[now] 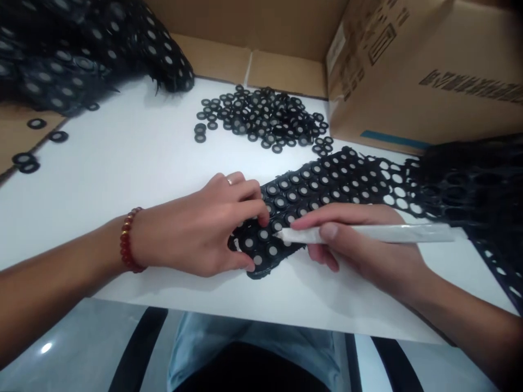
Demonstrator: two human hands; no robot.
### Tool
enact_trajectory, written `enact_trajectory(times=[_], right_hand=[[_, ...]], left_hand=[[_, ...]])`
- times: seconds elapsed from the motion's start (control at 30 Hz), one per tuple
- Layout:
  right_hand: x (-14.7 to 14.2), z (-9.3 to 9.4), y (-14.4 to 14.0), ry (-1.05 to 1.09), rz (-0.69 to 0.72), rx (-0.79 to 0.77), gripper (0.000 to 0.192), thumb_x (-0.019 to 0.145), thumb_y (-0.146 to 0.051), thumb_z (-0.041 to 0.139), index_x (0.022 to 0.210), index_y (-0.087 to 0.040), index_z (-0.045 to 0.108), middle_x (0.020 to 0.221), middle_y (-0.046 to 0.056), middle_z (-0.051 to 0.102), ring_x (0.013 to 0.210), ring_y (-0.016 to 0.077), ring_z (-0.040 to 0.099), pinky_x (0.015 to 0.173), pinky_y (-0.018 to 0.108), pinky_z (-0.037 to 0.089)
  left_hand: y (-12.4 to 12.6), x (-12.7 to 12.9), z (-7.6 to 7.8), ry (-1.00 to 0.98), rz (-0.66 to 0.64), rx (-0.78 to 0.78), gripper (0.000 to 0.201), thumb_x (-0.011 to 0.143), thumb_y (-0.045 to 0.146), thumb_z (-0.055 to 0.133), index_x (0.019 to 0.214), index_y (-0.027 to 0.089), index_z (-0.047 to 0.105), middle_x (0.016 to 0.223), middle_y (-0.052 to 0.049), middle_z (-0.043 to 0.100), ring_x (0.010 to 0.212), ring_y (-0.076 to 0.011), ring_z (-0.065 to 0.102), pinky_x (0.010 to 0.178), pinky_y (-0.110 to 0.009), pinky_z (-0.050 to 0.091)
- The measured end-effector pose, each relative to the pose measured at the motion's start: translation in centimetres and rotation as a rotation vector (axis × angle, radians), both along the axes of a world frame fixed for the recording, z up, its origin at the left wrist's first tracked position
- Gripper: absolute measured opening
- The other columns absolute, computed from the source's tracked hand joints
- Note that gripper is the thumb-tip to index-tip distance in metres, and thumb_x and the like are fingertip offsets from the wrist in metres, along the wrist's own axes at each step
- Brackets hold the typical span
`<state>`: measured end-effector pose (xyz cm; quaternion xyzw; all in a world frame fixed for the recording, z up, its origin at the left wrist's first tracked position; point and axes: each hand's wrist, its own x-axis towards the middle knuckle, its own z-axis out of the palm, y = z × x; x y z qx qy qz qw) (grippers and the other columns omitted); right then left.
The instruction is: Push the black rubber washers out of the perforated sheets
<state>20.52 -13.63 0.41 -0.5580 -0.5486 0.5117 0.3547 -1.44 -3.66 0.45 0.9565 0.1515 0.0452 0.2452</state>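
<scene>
A strip of black rubber sheet [314, 185], set with rows of round rings with pale grey centres, lies slantwise on the white table. My left hand [196, 226] has its fingers curled over the strip's near left end, with the thumb pressed at the edge. In my right hand [368, 247] is a white pen-like tool [388, 233], held in a pinch. Its pointed tip is at the rings, close to my left fingers; whether it touches one I cannot tell. Toward the right, the strip runs into a part with open holes [394, 182].
A heap of loose black rings [265, 117] lies behind the strip. More ringed sheets [93, 49] are piled at the back left, near stray rings [59, 136]. A cardboard box [392, 98] stands at the back right, beside dark perforated sheet [474, 179]. The table's front edge is near.
</scene>
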Motion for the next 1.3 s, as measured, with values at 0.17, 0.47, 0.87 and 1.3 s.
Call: enact_trajectory(times=[0.17,0.47,0.87,1.3], right_hand=[[-0.2,-0.1,-0.3,0.044,0.050,0.000,0.005,0.080,-0.019,0.063,0.078,-0.023,0.063,0.062,-0.004,0.069,0.053,0.0093,0.063,0.049,0.016,0.052],[-0.1,-0.2,-0.6,-0.088,0.006,0.084,0.013,0.080,-0.018,0.061,0.070,-0.025,0.063,0.056,-0.005,0.067,0.048,0.0096,0.063,0.044,0.017,0.050],[-0.3,-0.3,-0.7,-0.249,0.109,0.110,0.008,0.080,-0.028,0.063,0.072,-0.026,0.065,0.062,-0.002,0.069,0.054,0.0150,0.064,0.045,0.025,0.047],[0.3,-0.2,-0.4,0.006,-0.267,0.114,0.011,0.082,-0.025,0.062,0.070,-0.025,0.063,0.054,-0.002,0.064,0.044,0.0137,0.059,0.043,0.027,0.049]], left_hand=[[-0.1,0.0,0.2,-0.026,-0.024,0.003,0.036,0.071,0.035,0.068,0.102,0.019,0.059,0.100,-0.008,0.057,0.094,-0.0251,0.048,0.082,-0.038,0.038],[0.0,0.1,0.3,-0.048,-0.001,-0.063,0.032,0.069,0.036,0.068,0.098,0.023,0.062,0.098,-0.006,0.059,0.098,-0.0278,0.050,0.087,-0.043,0.039],[-0.6,0.3,0.3,0.014,-0.113,-0.029,0.019,0.078,0.033,0.059,0.093,0.023,0.065,0.093,-0.006,0.061,0.095,-0.0248,0.050,0.087,-0.039,0.039],[-2.1,0.9,0.2,0.026,-0.057,0.112,0.012,0.071,0.025,0.055,0.080,0.020,0.061,0.084,-0.007,0.059,0.089,-0.0260,0.051,0.078,-0.041,0.040]])
